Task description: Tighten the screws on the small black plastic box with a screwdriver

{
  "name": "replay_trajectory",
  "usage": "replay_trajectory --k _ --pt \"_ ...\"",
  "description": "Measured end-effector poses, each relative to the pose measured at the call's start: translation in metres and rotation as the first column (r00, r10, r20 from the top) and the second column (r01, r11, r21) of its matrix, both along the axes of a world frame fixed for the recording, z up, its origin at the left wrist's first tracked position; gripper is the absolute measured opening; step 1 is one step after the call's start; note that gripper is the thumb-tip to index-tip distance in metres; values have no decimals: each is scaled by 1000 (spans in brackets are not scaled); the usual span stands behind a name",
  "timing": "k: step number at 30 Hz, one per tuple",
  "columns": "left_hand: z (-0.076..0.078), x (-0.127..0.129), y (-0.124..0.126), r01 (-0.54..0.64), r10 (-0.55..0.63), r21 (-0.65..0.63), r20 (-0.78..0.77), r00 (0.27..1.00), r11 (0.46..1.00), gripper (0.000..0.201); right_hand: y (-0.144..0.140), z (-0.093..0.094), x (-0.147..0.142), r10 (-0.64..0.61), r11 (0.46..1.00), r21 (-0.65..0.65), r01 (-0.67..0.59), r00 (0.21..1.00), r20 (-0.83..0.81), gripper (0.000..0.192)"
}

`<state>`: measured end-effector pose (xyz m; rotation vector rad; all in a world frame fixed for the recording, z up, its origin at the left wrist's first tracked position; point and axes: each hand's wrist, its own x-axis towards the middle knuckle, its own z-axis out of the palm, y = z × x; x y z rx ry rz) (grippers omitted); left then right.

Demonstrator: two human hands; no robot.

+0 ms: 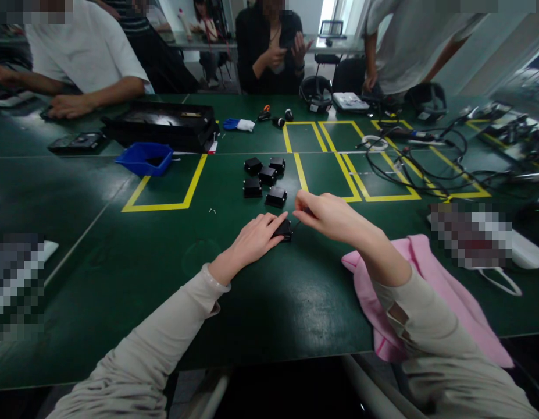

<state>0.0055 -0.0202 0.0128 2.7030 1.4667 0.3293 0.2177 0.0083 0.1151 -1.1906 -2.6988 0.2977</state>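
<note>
A small black box [285, 230] lies on the green table [269, 302], right in front of the person and just below a cluster of five more black boxes [266, 180] that sit between the yellow tape lines [195, 180]. The left hand [254, 238] rests flat on the table with its fingers stretched out, the fingertips pressing against the box's left side. The right hand [328, 215] comes in from the other side, curled loosely with thumb and forefinger pinched close together just beside the box; whether something thin is held between them I cannot tell. The right forearm lies over a pink cloth [426, 302] spread near the table's edge. Further back to the left stand a blue tray [145, 158] and a long black case [164, 123]. To the right, black cables [417, 163] loop across the yellow squares. Across the table other people sit and stand, one with a hand [71, 106] laid flat on the table
</note>
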Motion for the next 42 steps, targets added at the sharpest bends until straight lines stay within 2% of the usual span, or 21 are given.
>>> replay_trajectory --k 5,10,17,25,30,35,42 --pt "-1 -1 -1 0 0 4 8 1000 1000 56 1 1 2 28 999 -38 -28 1000 -14 16" --pt "-1 -1 0 2 -2 2 8 1000 1000 55 1 1 2 -5 1000 -17 5 1000 -13 18" --pt "-1 -1 -1 2 -2 2 17 1000 1000 56 0 2 3 35 998 -57 -38 998 -43 17" --pt "1 0 -1 -2 2 -6 0 1000 1000 54 1 0 2 5 1000 -11 -6 1000 -26 20" --pt "2 0 -1 1 -1 -2 2 1000 1000 56 0 0 3 38 998 -39 -40 998 -41 19" --pt "1 0 -1 -2 2 0 -4 1000 1000 54 -1 1 1 2 1000 -12 -3 999 -35 18" --pt "-1 -1 -1 1 -1 1 7 1000 1000 56 1 0 3 44 998 -36 -46 998 -46 16"
